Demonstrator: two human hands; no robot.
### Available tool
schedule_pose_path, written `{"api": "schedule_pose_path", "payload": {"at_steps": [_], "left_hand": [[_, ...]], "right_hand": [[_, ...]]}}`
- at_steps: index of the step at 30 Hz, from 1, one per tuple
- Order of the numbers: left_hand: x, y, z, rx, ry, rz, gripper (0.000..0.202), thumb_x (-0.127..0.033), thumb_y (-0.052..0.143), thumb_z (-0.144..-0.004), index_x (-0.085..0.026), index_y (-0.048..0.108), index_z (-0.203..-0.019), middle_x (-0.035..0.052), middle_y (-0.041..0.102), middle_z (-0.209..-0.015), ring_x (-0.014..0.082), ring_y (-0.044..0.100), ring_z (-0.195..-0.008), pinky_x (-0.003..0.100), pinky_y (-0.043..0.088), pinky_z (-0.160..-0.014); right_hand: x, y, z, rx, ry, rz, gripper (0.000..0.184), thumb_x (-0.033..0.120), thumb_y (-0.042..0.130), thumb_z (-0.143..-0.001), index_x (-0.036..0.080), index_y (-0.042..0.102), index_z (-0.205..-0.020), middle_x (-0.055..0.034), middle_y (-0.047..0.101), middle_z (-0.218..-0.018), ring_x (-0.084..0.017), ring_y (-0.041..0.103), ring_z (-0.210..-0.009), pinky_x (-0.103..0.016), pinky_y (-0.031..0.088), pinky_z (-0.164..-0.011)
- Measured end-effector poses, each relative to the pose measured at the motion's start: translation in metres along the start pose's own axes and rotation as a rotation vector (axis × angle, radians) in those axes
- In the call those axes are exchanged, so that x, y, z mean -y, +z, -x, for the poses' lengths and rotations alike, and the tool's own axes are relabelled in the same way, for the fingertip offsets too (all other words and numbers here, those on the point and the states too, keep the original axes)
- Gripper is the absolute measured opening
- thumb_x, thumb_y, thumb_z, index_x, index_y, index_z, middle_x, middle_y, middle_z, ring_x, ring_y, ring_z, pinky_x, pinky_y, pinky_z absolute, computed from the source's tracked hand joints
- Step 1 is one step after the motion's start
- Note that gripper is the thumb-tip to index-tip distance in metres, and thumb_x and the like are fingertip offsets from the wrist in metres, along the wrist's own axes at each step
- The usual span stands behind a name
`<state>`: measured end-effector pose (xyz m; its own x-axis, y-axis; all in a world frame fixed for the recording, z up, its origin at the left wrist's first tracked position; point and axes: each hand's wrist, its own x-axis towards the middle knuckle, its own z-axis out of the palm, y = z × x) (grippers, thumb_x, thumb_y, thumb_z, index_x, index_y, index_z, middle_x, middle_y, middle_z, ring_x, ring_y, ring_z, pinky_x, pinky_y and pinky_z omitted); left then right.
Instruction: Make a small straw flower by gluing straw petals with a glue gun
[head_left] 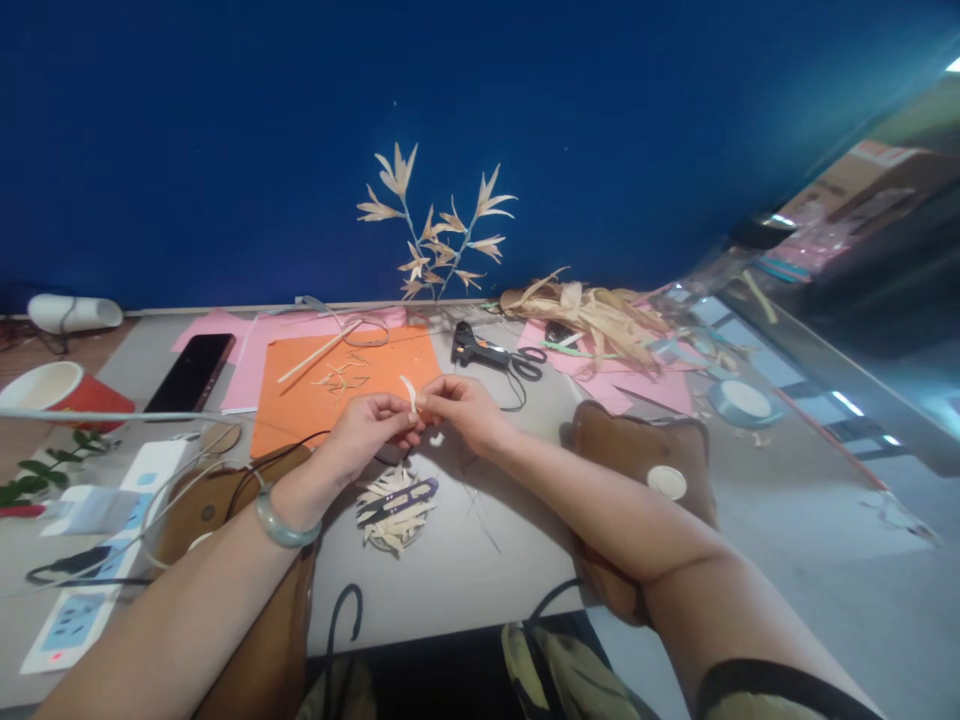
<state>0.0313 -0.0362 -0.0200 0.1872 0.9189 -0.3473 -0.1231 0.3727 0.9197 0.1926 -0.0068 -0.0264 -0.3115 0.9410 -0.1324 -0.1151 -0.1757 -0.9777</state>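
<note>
Between my two hands, above the middle of the table, a small pale petal-like strip of dried husk stands up from the fingertips. My left hand pinches it from the left, and my right hand meets it from the right with thumb and finger together. Just below my hands lies a round pile of cut husk pieces, with dark tweezers or snips resting across it. Straight ahead stands a branch of dried husk flowers on bluish stems.
An orange sheet carries thin twig bits. A black glue gun and scissors lie right of it. Loose husks are heaped behind. At left are a phone, a paper cup and a power strip.
</note>
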Motion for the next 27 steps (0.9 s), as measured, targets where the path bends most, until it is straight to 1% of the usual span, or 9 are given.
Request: {"api": "schedule_pose_path", "payload": {"at_steps": [9, 13, 15, 16, 18, 19, 21, 23, 27], "left_hand": [[0.0, 0.001, -0.003, -0.041, -0.037, 0.05, 0.032, -0.033, 0.082, -0.057, -0.011, 0.063, -0.073, 0.0053, 0.07, -0.067, 0.0115, 0.062, -0.052, 0.023, 0.049, -0.054], [-0.001, 0.001, -0.003, -0.047, -0.043, 0.051, 0.033, -0.034, 0.082, -0.057, -0.011, 0.063, -0.073, 0.0045, 0.069, -0.064, 0.0113, 0.061, -0.05, 0.023, 0.048, -0.052], [-0.002, 0.0, -0.004, -0.078, -0.021, 0.05, 0.034, -0.035, 0.082, -0.057, -0.011, 0.063, -0.073, 0.0039, 0.068, -0.062, 0.0111, 0.06, -0.049, 0.023, 0.048, -0.05], [-0.002, 0.0, -0.004, -0.094, -0.012, 0.05, 0.034, -0.036, 0.082, -0.058, -0.011, 0.063, -0.072, 0.0038, 0.068, -0.062, 0.0109, 0.06, -0.049, 0.022, 0.048, -0.05], [-0.003, 0.0, -0.004, -0.118, -0.006, 0.045, 0.035, -0.037, 0.081, -0.059, -0.011, 0.062, -0.072, 0.0036, 0.068, -0.063, 0.0105, 0.06, -0.049, 0.022, 0.047, -0.05], [-0.004, 0.0, -0.004, -0.124, -0.007, 0.041, 0.035, -0.037, 0.081, -0.06, -0.011, 0.062, -0.073, 0.0036, 0.068, -0.063, 0.0103, 0.06, -0.049, 0.022, 0.047, -0.05], [-0.005, 0.0, -0.004, -0.125, -0.016, 0.033, 0.034, -0.038, 0.081, -0.061, -0.011, 0.062, -0.072, 0.0035, 0.067, -0.062, 0.0099, 0.059, -0.049, 0.021, 0.046, -0.049], [-0.005, 0.0, -0.003, -0.118, -0.02, 0.027, 0.034, -0.038, 0.08, -0.062, -0.011, 0.061, -0.071, 0.003, 0.066, -0.062, 0.0094, 0.058, -0.049, 0.021, 0.046, -0.049], [-0.005, 0.0, -0.002, -0.116, 0.012, 0.011, 0.035, -0.041, 0.078, -0.064, -0.011, 0.061, -0.069, 0.0021, 0.065, -0.061, 0.0088, 0.058, -0.049, 0.021, 0.046, -0.049]], "right_hand": [[-0.007, 0.001, -0.001, -0.034, 0.005, 0.005, 0.024, 0.033, 0.074, -0.064, 0.015, 0.059, -0.068, 0.0043, 0.058, -0.055, -0.007, 0.049, -0.046, -0.02, 0.039, -0.047], [-0.003, -0.007, -0.005, 0.011, -0.04, 0.135, 0.026, 0.039, 0.069, -0.07, 0.016, 0.06, -0.073, 0.003, 0.058, -0.059, -0.009, 0.051, -0.049, -0.023, 0.042, -0.052], [0.007, -0.019, -0.011, 0.026, -0.116, 0.358, 0.026, 0.041, 0.064, -0.075, 0.015, 0.063, -0.081, -0.0011, 0.063, -0.068, -0.012, 0.055, -0.057, -0.027, 0.045, -0.059], [0.012, -0.028, -0.014, -0.014, -0.189, 0.533, 0.026, 0.04, 0.063, -0.078, 0.015, 0.064, -0.086, -0.0042, 0.066, -0.077, -0.015, 0.058, -0.064, -0.029, 0.045, -0.063], [0.024, -0.044, -0.02, -0.161, -0.318, 1.008, 0.025, 0.033, 0.062, -0.079, 0.014, 0.065, -0.096, -0.0106, 0.068, -0.095, -0.022, 0.06, -0.085, -0.034, 0.043, -0.077], [0.028, -0.052, -0.023, -0.227, -0.317, 1.248, 0.025, 0.03, 0.061, -0.08, 0.014, 0.066, -0.098, -0.0135, 0.067, -0.104, -0.026, 0.057, -0.097, -0.038, 0.039, -0.085], [0.033, -0.064, -0.027, -0.268, -0.235, 1.577, 0.027, 0.026, 0.057, -0.083, 0.012, 0.065, -0.104, -0.0165, 0.065, -0.111, -0.031, 0.052, -0.107, -0.043, 0.032, -0.09], [0.032, -0.07, -0.029, -0.244, -0.149, 1.747, 0.028, 0.023, 0.052, -0.085, 0.01, 0.064, -0.107, -0.0179, 0.065, -0.111, -0.032, 0.052, -0.106, -0.043, 0.029, -0.089], [0.023, -0.078, -0.035, -0.198, -0.114, 1.835, 0.026, 0.013, 0.046, -0.086, 0.009, 0.065, -0.103, -0.0179, 0.067, -0.102, -0.03, 0.056, -0.098, -0.041, 0.026, -0.085]]}}
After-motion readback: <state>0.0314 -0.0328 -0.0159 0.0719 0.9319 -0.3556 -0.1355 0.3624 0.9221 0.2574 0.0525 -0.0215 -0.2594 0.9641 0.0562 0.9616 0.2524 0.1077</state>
